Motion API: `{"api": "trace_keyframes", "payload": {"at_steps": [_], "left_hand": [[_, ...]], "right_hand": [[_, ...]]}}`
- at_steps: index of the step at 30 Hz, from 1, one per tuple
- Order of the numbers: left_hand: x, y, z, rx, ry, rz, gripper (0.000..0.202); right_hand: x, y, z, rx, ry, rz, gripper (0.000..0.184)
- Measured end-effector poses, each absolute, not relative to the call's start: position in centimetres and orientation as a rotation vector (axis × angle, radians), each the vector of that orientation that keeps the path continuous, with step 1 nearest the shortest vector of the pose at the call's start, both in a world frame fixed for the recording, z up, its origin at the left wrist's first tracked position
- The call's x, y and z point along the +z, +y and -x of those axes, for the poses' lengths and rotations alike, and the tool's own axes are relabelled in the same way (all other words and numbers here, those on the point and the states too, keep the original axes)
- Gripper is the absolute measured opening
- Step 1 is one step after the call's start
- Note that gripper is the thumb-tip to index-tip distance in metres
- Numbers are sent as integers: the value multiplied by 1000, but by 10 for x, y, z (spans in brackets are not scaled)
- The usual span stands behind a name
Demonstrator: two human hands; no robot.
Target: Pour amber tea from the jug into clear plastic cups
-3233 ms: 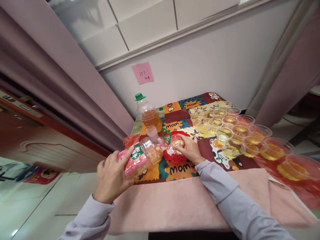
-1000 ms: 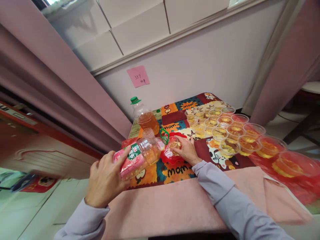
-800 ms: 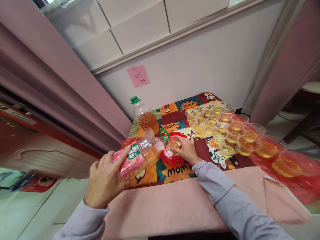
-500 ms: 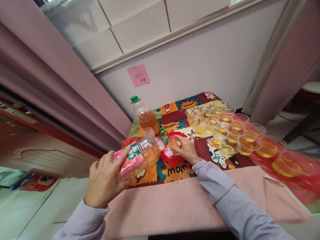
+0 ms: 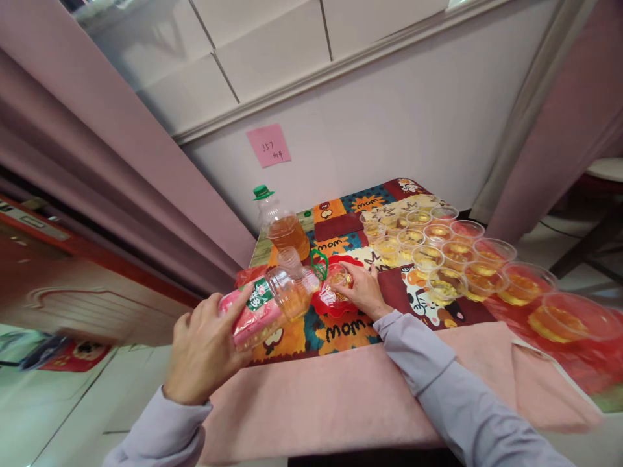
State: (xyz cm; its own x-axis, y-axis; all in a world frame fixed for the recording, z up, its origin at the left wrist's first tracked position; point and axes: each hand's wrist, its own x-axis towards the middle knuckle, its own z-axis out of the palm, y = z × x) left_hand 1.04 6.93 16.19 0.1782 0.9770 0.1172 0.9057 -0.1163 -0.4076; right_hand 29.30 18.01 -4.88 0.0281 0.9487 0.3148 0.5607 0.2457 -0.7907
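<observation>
My left hand [image 5: 202, 350] is wrapped round a clear juice bottle [image 5: 289, 295] with a pink and green label. The bottle is tilted to the right, amber liquid inside, its neck close to a clear plastic cup [image 5: 339, 280]. My right hand [image 5: 364, 290] grips this cup from the right, fingers at its side. Some yellow liquid shows in the cup, which is over a red scalloped plate [image 5: 332, 310]. A green loop [image 5: 320, 264] stands by the bottle's neck. Whether liquid is flowing is too small to tell.
Behind the tilted bottle stands a large jug [image 5: 289, 235] of amber liquid with a green cap [image 5: 263, 192]. Several clear cups [image 5: 448, 282] with yellow liquid stand in close rows on the right. A pink cloth [image 5: 331, 402] covers the table's near edge. A small green cap [image 5: 307, 214] lies near the wall.
Both hands, the tilted bottle and the cup keep almost the same places. The view has shifted very slightly.
</observation>
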Motion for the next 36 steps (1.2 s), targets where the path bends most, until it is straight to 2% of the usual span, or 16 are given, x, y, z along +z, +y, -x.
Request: {"api": "trace_keyframes", "payload": {"at_steps": [12,18,21,25,29,36], "left_hand": [[157,68,-6,191,-1802,2099,92],[141,70,1,77,-1956,2103,105],[123,72,4,-122,-2081,2109,111],[88,77,3,-554,-2214,2049,118],[49,81,-2,-955,-2214,1881,116],[-4,91,-2,-1229,-2234,1652,112]], "right_hand": [[-48,180,-293,572,-1631,1418,55],[-50,180,-293,540,-1643,1431,56],[-51,181,-294,550,-1644,1431,58],[-53,182,-294,554,-1652,1441,65],[-55,182,-294,500,-1664,1452,68],[-56,180,-295,464,-1622,1410,66]]}}
